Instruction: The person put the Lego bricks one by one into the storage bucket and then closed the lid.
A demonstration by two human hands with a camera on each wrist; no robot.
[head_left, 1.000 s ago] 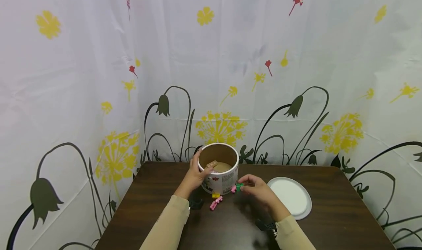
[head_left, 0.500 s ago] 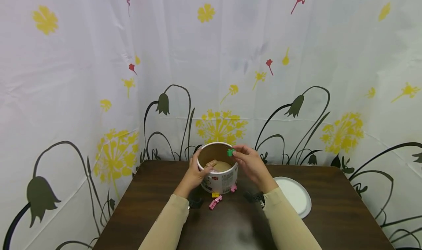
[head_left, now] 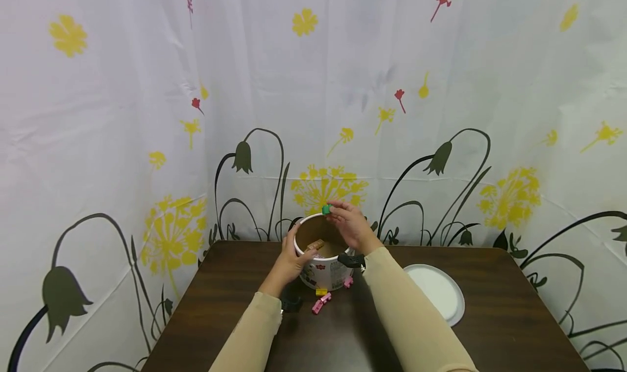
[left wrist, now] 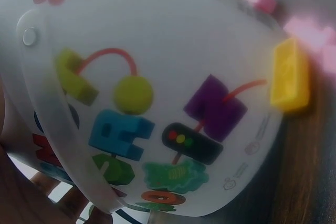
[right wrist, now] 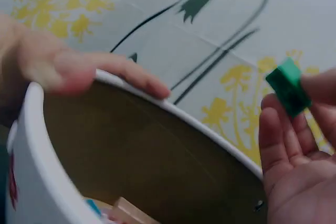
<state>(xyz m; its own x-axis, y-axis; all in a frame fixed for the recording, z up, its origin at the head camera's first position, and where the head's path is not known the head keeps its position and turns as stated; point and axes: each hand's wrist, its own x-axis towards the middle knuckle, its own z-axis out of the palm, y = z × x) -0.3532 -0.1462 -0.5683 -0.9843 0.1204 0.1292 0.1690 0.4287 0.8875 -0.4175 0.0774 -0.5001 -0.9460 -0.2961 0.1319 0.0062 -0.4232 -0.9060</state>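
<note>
A white round bucket (head_left: 320, 274) with printed pictures stands at the back of the table. My left hand (head_left: 288, 263) grips its left side, the thumb lying over the front rim. Over the bucket's far rim, my right hand (head_left: 351, 227) pinches a small green toy block (right wrist: 289, 87) between thumb and fingers. Inside the bucket lies a tan block (head_left: 315, 245), with bits of pink and blue beside it in the right wrist view. Close to the bucket's base are a yellow block (left wrist: 290, 75) and pink pieces (head_left: 318, 306), with another pink piece (head_left: 348, 282) farther right.
A white round lid (head_left: 438, 293) lies on the dark brown table (head_left: 220, 285) to the right of the bucket. The table's back edge runs just behind the bucket, close to a flower-printed white curtain (head_left: 274, 89). A plastic strap handle (left wrist: 58, 103) hangs on the bucket's side.
My right hand has lifted the green block from beside the bucket's base, up and leftward over its rim. The left hand stays on the bucket; the other pieces lie as before.
</note>
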